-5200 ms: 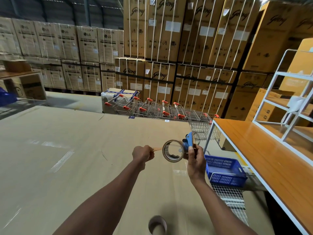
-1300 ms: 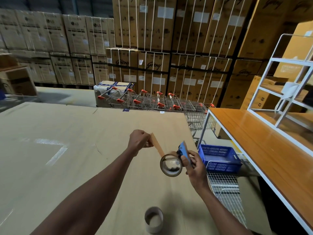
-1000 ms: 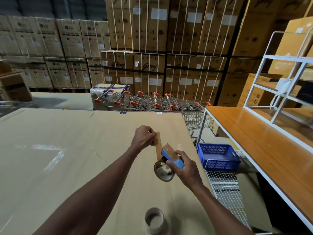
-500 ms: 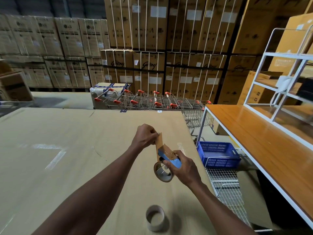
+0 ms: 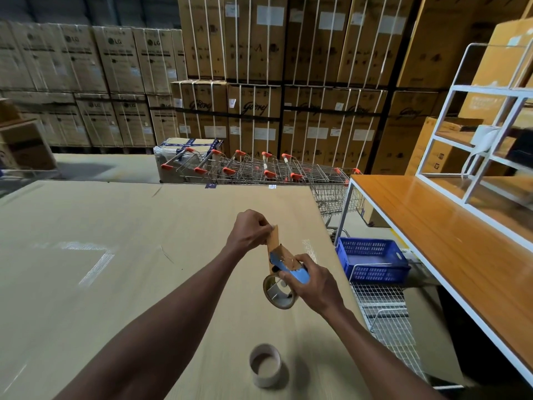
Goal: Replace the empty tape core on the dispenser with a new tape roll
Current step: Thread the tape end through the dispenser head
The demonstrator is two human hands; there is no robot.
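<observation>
A blue tape dispenser (image 5: pixel 291 271) is held above the cardboard-covered table (image 5: pixel 115 255) by my right hand (image 5: pixel 313 281), which is wrapped around its body. A brown tape roll (image 5: pixel 279 290) sits mounted on it, hanging below my fingers. My left hand (image 5: pixel 250 230) pinches the free end of the brown tape strip (image 5: pixel 273 241), pulled up from the roll over the dispenser's front. The empty cardboard core (image 5: pixel 265 365) stands upright on the table near me, apart from both hands.
A blue plastic basket (image 5: pixel 372 259) rests on a wire rack to the right of the table. Past it runs an orange-topped bench (image 5: pixel 450 241) with a white metal shelf frame (image 5: pixel 478 134). Shopping trolleys (image 5: pixel 259 168) and stacked cartons line the far side.
The dispenser dropped lower and tipped so the roll hangs underneath. My left hand drew the tape end up over the dispenser's front and now holds nearly still.
</observation>
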